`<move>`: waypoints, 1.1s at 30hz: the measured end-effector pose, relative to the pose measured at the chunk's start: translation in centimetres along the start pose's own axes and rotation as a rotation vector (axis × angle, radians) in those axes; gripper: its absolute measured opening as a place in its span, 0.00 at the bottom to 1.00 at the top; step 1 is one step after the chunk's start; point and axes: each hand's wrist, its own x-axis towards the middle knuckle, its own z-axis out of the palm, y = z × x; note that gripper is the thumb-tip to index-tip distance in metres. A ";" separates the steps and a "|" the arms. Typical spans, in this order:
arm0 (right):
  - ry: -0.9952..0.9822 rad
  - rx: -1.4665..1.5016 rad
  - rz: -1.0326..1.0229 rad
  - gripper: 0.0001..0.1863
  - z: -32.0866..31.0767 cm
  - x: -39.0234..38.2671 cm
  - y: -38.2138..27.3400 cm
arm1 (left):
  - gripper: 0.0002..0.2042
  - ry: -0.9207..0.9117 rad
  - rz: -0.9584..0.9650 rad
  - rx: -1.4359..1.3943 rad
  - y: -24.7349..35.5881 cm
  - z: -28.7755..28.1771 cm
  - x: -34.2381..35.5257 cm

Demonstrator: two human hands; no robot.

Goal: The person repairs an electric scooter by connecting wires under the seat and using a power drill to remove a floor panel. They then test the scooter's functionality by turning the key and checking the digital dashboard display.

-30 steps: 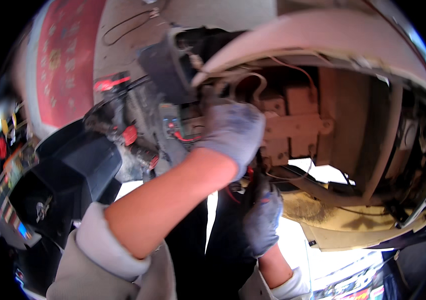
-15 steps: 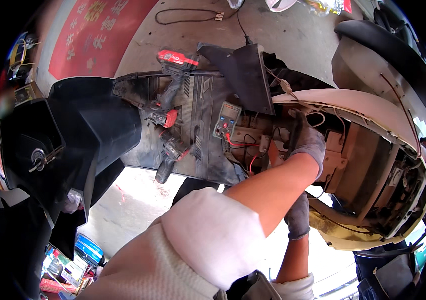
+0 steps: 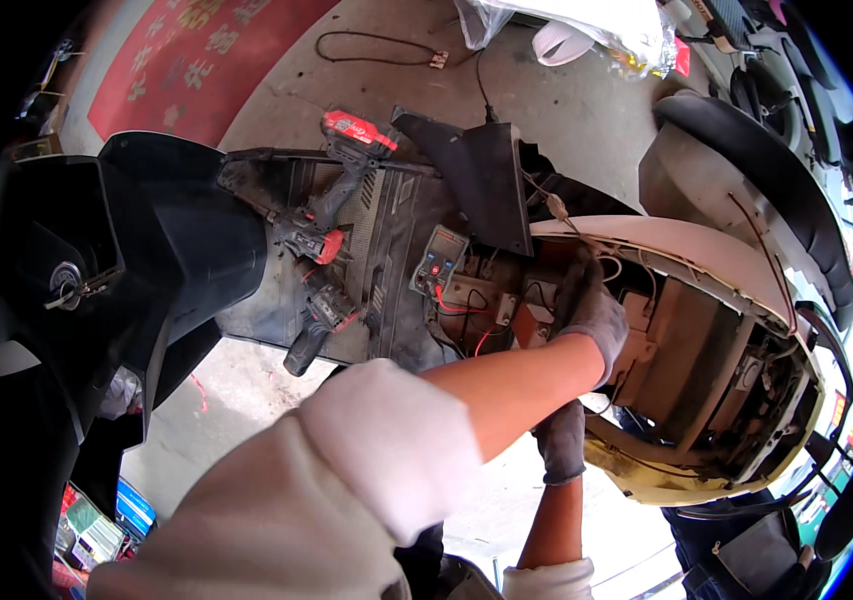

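Note:
My left hand (image 3: 594, 318), in a grey glove, reaches into the opened body of a scooter (image 3: 686, 350). Its fingers are bent together beside pale wires (image 3: 608, 262) at the upper rim; what they hold, if anything, is hidden. Below it, my gloved right hand (image 3: 562, 445) is at the lower side of the same opening, its fingers out of sight behind my left forearm. Left of my hands lies a multimeter (image 3: 440, 258) with a red and a black lead running into the compartment. An orange-red block (image 3: 530, 325) sits beside my left hand.
Two cordless power tools, one with a red battery (image 3: 358, 130) and a darker one (image 3: 328, 300), lie on the footboard (image 3: 386, 270). A loose black panel (image 3: 491, 185) leans above the multimeter. The scooter seat (image 3: 771, 190) stands at the upper right. A cable (image 3: 376, 55) lies on the floor.
The view has shifted, so the scooter and both hands appear further left. Both hands stay at the opening; the left fingers now sit slightly lower against the wires.

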 end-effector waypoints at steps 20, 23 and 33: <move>-0.002 0.093 0.154 0.07 -0.5 -0.7 -0.8 | 0.13 0.482 -0.871 -1.525 -3.7 17.4 -4.5; -0.013 0.092 0.134 0.10 -0.2 -0.7 -0.8 | 0.11 0.678 -0.885 -1.895 -2.9 23.5 0.7; 0.014 0.244 0.125 0.06 -0.3 -1.0 -0.7 | 0.08 0.668 -1.021 -2.014 -3.2 28.3 6.3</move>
